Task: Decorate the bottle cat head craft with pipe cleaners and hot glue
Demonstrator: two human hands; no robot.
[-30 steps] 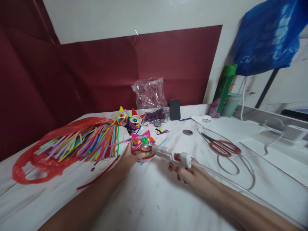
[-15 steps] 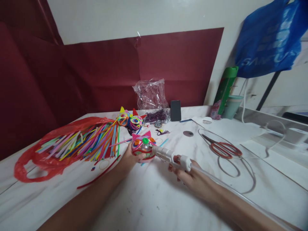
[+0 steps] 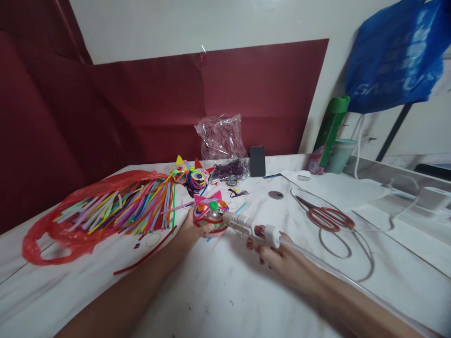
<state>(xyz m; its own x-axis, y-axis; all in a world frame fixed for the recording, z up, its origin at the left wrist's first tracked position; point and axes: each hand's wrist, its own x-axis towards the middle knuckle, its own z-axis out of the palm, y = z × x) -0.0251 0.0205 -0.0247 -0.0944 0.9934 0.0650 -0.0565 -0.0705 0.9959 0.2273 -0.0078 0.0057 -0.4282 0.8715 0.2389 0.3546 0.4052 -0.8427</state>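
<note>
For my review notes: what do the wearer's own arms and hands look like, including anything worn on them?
The left hand and right hand are both ungloved. The left forearm and right forearm are bare to the picture's edge, with no sleeve, watch or bracelet visible. Fingernail details are too small to tell.

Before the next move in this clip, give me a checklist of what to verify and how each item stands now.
1. Left hand grips the figure: ok.
2. Right hand holds the glue gun: ok.
3. Nozzle aimed at the figure: ok.
4. Nozzle touching it: cannot tell.
5. Glue coming out: cannot tell.
6. Scissors apart from both hands: ok.
</note>
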